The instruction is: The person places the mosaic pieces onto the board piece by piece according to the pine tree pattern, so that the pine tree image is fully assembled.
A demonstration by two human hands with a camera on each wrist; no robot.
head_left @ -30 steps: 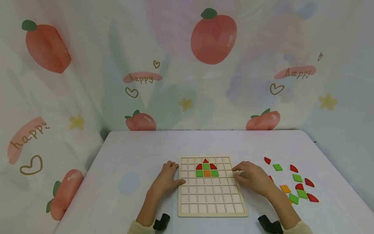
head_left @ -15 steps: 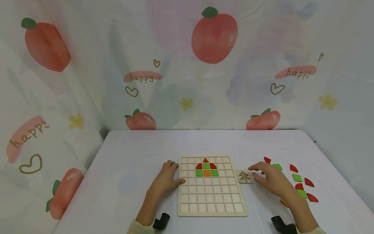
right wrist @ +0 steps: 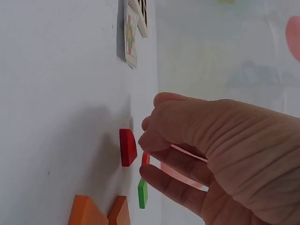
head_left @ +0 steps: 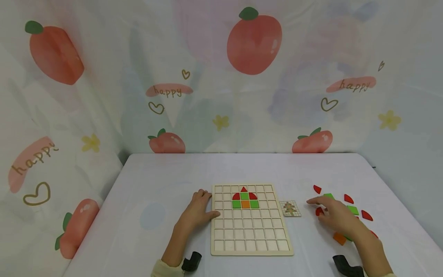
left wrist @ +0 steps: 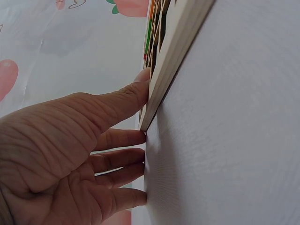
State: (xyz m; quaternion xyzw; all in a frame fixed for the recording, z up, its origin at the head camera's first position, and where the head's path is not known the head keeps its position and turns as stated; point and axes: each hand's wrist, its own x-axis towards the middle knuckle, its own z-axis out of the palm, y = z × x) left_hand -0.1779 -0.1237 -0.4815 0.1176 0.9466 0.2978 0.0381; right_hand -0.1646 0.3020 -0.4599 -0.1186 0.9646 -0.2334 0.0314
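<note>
A wooden grid board [head_left: 252, 235] lies on the table, holding a small pattern of red, green and orange tiles near its far side. My left hand [head_left: 195, 211] rests at the board's left edge. In the left wrist view its thumb [left wrist: 124, 101] touches the rim, while the straight fingers reach down beside it. Over the loose tiles on the right hovers my right hand [head_left: 340, 219], fingers loosely bent and holding nothing. Just below its fingertips sits a red quarter-circle tile [right wrist: 127, 147], standing apart from them in the right wrist view.
Beside the board's right edge lies a small pattern card [head_left: 290, 209] with a printed figure. Several loose tiles are scattered at right, including an orange square [head_left: 339, 239], a green square [head_left: 353, 210] and a red quarter-circle [head_left: 367, 215]. A patterned cloth hangs behind the table.
My right hand has let go of the pattern card beside the board and moved right, over the loose tiles. My left hand has stayed at the board's edge.
</note>
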